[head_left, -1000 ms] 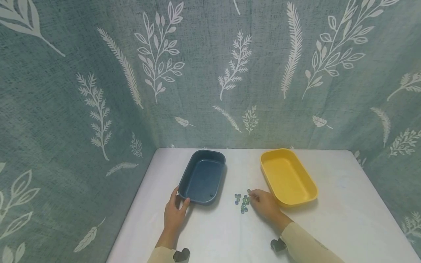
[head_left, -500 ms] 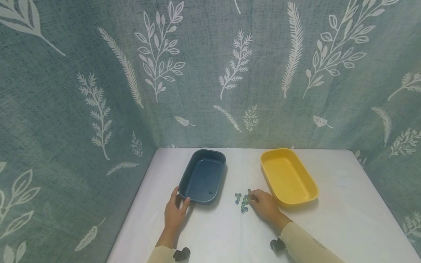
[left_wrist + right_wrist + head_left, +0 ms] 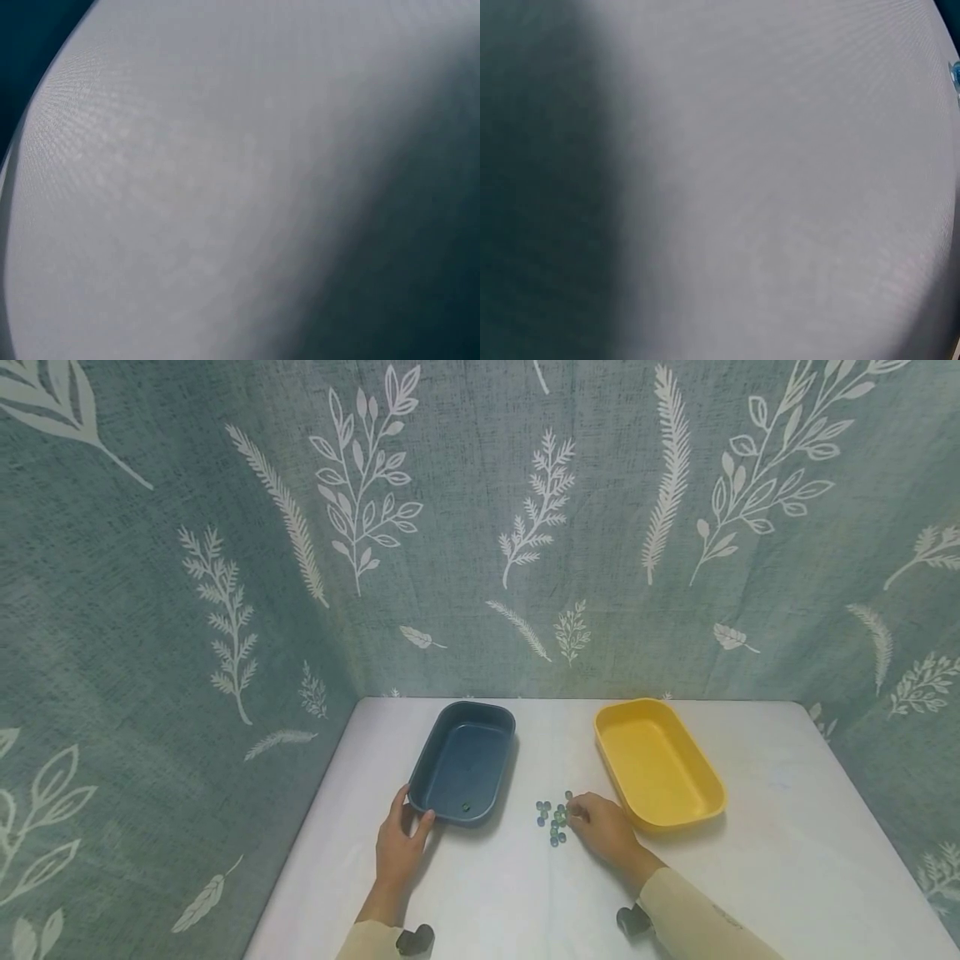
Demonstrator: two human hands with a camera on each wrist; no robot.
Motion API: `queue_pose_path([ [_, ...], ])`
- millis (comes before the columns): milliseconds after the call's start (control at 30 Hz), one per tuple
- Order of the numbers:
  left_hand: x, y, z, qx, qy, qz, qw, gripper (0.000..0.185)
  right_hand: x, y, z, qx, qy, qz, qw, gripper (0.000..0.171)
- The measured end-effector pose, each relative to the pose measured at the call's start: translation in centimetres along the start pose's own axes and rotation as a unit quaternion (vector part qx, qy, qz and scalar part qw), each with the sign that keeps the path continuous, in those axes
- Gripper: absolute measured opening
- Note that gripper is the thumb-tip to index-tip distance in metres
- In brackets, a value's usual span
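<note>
My left hand (image 3: pixel 400 852) holds the near left corner of a dark blue tray (image 3: pixel 461 743), thumb on its front side and fingers along its left side. One small green marble (image 3: pixel 466 807) lies inside, toward the tray's near end. To the right, several clear glass marbles (image 3: pixel 554 825), bluish and greenish, lie in a loose cluster on the white table. My right hand (image 3: pixel 603 828) is at the cluster's right edge, fingers bent, fingertips right among the marbles. I cannot tell whether a marble is pinched there. In the right wrist view a blue marble (image 3: pixel 955 73) shows at the edge.
A yellow tray (image 3: pixel 656 768) stands on the white table (image 3: pixel 487 893) beyond my right hand. Leaf-patterned green cloth (image 3: pixel 465 527) hangs behind and along the sides. The left wrist view shows mostly blurred table surface (image 3: pixel 172 187).
The green marble in the blue tray has rolled left along its near end. Both hands and the trays stay nearly where they were.
</note>
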State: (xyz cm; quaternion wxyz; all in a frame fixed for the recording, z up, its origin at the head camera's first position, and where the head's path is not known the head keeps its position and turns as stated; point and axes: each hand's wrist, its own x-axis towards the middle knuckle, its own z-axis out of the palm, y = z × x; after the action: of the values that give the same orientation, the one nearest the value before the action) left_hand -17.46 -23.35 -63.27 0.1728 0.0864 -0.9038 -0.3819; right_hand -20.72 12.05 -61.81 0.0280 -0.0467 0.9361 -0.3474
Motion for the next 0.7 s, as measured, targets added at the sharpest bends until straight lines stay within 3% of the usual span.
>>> queue_pose_path([
  [433, -0.07, 0.18, -0.06, 0.0, -0.006, -0.002, 1.0, 0.068, 0.44, 0.08, -0.23, 0.005, -0.009, -0.001, 1.0, 0.019],
  [700, 0.04, -0.11, 0.11, 0.002, 0.0, -0.001, 1.0, 0.068, 0.9, -0.55, -0.92, 0.042, -0.026, 0.021, 0.999, 0.021],
])
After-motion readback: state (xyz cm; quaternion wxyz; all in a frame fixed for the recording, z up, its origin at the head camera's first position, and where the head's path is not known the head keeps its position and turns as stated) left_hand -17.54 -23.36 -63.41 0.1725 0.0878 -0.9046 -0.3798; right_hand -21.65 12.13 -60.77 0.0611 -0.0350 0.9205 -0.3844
